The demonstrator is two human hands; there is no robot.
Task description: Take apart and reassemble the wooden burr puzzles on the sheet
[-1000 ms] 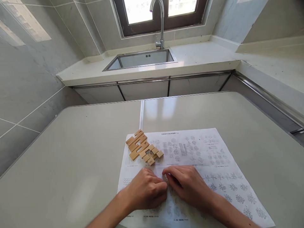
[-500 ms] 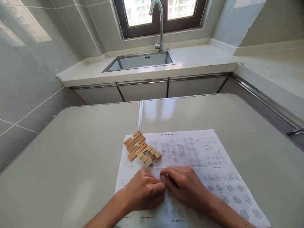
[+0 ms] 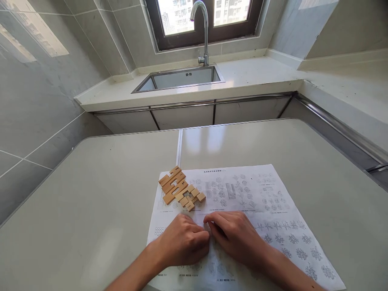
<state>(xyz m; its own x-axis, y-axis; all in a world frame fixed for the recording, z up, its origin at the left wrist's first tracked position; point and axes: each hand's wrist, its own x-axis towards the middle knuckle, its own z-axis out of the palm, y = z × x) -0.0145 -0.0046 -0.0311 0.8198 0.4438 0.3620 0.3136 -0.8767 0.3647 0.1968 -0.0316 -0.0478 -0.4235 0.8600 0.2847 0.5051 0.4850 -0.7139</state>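
Observation:
Several notched wooden puzzle pieces (image 3: 175, 186), some marked with numbers, lie side by side on the upper left corner of a printed paper sheet (image 3: 212, 218). At their near end, small square blocks surround a gap. My left hand (image 3: 188, 241) rests on the sheet just below the pieces, curled into a fist; its palm side is hidden. Beside it, my right hand (image 3: 233, 234) lies on the paper with loosely bent fingers, a gap showing between thumb and index finger. Neither hand touches the wooden pieces.
The sheet lies on a pale table (image 3: 91, 202) with a seam (image 3: 179, 147) running across it. Beyond the table's far edge stand a white counter (image 3: 251, 74), a sink (image 3: 182, 79), a faucet (image 3: 206, 36) and a window (image 3: 233, 12). A tiled wall (image 3: 45, 89) rises at left.

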